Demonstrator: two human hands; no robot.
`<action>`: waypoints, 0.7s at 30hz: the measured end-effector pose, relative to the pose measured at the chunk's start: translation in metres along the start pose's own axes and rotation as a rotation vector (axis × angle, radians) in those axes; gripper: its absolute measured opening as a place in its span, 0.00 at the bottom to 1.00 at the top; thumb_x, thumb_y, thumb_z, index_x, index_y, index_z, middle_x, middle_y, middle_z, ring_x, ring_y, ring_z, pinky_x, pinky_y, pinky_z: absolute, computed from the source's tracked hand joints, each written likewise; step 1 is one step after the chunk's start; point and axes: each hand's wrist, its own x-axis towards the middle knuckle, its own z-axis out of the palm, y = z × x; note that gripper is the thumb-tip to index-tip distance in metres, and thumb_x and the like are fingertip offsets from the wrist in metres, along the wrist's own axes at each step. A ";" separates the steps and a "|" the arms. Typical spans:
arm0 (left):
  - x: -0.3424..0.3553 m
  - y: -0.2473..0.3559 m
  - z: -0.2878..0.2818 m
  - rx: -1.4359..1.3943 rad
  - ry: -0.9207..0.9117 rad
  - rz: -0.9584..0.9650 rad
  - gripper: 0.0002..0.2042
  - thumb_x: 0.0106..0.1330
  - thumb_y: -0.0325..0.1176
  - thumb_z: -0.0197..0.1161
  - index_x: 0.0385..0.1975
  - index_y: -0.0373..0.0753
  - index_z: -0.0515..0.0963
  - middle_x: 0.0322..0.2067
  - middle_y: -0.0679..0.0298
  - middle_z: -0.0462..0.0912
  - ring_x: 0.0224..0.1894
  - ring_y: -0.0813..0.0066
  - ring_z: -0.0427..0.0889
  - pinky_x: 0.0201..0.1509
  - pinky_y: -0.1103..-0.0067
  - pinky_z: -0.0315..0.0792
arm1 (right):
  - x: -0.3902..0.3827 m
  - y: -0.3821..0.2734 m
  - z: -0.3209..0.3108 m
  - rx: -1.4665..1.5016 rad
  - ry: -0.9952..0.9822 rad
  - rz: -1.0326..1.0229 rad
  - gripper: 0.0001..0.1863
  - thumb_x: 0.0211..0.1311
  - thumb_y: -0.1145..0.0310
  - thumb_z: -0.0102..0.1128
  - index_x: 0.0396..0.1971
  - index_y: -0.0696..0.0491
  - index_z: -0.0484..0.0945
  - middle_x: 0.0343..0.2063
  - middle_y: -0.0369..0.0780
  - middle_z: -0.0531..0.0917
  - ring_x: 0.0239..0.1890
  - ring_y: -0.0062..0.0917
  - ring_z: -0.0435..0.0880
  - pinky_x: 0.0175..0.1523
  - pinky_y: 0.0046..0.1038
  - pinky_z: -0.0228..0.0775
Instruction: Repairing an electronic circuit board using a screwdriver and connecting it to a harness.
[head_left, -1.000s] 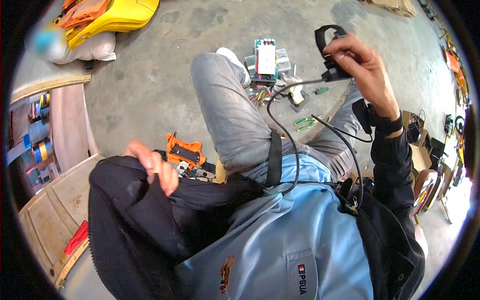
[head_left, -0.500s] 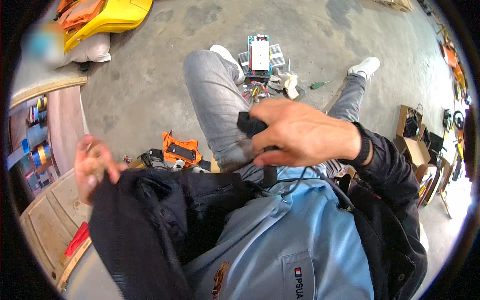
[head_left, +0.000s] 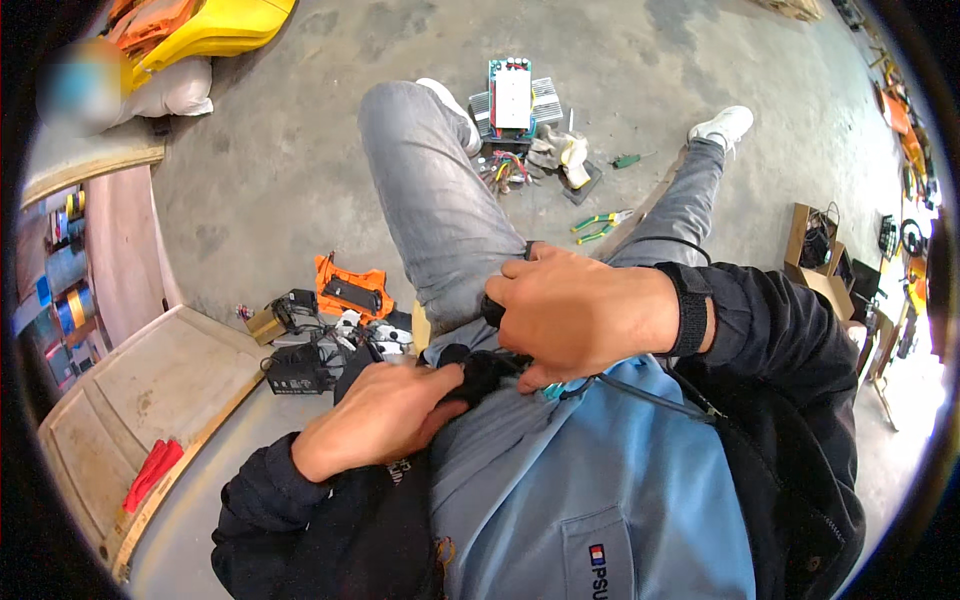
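I am seated and looking down at my lap. My right hand (head_left: 585, 315) is closed around a small black device (head_left: 492, 310) at my waist, just above the hem of my light blue shirt (head_left: 600, 470). A thin black cable (head_left: 650, 395) runs from under that hand across the shirt. My left hand (head_left: 375, 415) pinches the front edge of my black jacket (head_left: 478, 375) right beside the right hand. Most of the device is hidden by my fingers.
On the concrete floor ahead lie a green circuit board with a heat sink (head_left: 512, 95), green-handled pliers (head_left: 600, 225) and a screwdriver (head_left: 628, 160). An orange tool case (head_left: 350, 290) and black boxes (head_left: 295, 370) sit at my left, beside a wooden panel (head_left: 150, 400).
My right hand came down from out in front to my waist, bringing the black device and its cable. My left hand moved from the far left in to the middle with the jacket edge.
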 end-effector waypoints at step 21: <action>-0.049 -0.011 -0.001 -0.322 -0.098 -0.162 0.22 0.56 0.20 0.65 0.53 0.36 0.73 0.45 0.46 0.81 0.45 0.42 0.82 0.48 0.60 0.76 | 0.042 -0.019 0.019 -0.141 -0.153 0.045 0.15 0.54 0.52 0.72 0.28 0.50 0.89 0.39 0.42 0.83 0.47 0.36 0.80 0.48 0.36 0.70</action>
